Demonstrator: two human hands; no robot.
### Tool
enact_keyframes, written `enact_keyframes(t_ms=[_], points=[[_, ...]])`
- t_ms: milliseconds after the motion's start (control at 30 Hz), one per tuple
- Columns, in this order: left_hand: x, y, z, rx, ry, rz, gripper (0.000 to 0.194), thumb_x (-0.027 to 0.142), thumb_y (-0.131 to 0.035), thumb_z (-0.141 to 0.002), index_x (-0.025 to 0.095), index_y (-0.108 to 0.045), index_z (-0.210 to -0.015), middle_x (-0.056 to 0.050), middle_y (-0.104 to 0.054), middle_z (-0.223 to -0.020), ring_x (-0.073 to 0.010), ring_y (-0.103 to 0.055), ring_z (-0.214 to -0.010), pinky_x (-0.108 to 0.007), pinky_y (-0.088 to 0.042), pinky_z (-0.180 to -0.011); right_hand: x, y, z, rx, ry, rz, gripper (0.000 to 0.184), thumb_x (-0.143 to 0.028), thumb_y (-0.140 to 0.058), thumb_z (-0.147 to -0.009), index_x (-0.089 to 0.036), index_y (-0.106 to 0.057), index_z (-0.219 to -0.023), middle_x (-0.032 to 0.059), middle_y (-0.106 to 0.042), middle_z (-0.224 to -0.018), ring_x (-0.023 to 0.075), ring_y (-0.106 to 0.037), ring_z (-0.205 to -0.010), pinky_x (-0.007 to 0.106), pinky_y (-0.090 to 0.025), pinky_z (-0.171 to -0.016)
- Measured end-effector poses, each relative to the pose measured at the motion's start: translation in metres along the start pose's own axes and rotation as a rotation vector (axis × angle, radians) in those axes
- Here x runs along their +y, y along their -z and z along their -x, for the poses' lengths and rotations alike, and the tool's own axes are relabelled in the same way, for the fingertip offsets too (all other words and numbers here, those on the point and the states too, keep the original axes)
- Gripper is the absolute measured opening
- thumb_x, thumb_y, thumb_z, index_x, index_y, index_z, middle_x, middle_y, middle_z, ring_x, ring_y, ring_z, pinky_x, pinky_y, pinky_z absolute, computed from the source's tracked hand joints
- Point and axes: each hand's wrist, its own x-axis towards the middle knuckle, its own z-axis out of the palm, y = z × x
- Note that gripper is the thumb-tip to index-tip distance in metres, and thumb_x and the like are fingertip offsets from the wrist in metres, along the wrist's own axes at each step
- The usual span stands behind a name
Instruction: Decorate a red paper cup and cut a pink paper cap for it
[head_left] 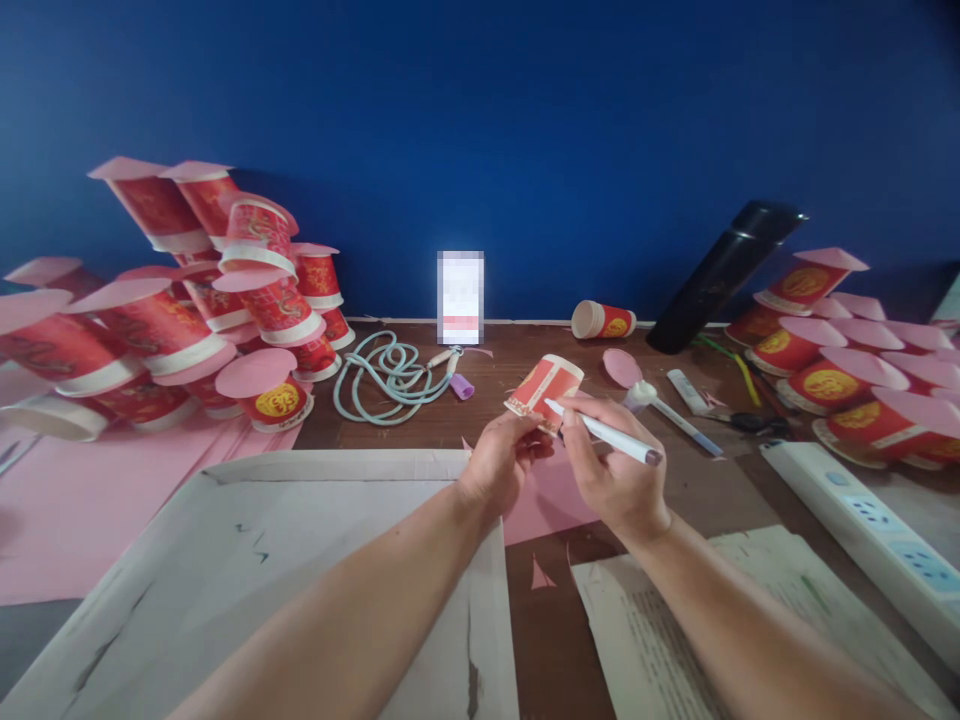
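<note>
My left hand (pixel 504 462) grips a red and white paper cup (pixel 556 380) near its lower rim, tilted over the table. In my right hand (pixel 619 455) is a white marker pen (pixel 619 438), its tip at or close to the cup's side; contact cannot be made out. Under both hands lies a pink paper sheet (pixel 551 500). To the right of the cup are a pink paper disc (pixel 622 368) and a pen-like stick (pixel 686 427). Behind them, another red paper cup (pixel 616 322) rests on its side.
Stacked red cups with pink discs stand at left (pixel 259 235) and right (pixel 817 385). A black bottle (pixel 724 275) leans against the blue wall. Around lie a coiled pale-blue cable (pixel 386 375), a lit phone (pixel 460 300), a power strip (pixel 874 530), a white box lid (pixel 300 570) and printed paper (pixel 637 630).
</note>
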Motion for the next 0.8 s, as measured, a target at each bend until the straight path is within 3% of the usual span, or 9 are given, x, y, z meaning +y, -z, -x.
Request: enact_keyframes(t_ms=[500, 800], points=[[0.0003, -0.0013, 0.0019, -0.039, 0.007, -0.054, 0.015, 0.025, -0.071, -0.070, 0.013, -0.068, -0.078, -0.002, -0.061, -0.070, -0.0110, -0.052, -0.062, -0.027, -0.040, -0.063, -0.0006, 0.0002, -0.0014, -0.004, -0.001, 0.005, 0.017, -0.016, -0.061, -0.086, -0.017, -0.068, -0.101, 0.0057, -0.073, -0.089, 0.0178, -0.069, -0.081, 0.032, -0.056, -0.078], [0.0029, -0.0041, 0.0033, 0.034, 0.016, 0.013, 0.015, 0.023, -0.072, -0.064, 0.012, -0.066, -0.073, -0.001, -0.060, -0.066, -0.0102, -0.052, -0.060, -0.026, -0.040, -0.061, 0.0028, 0.0019, 0.0011, 0.016, -0.063, -0.062, 0.021, -0.019, -0.060, -0.087, -0.020, -0.066, -0.108, 0.0064, -0.072, -0.096, 0.0197, -0.071, -0.081, 0.035, -0.058, -0.076]])
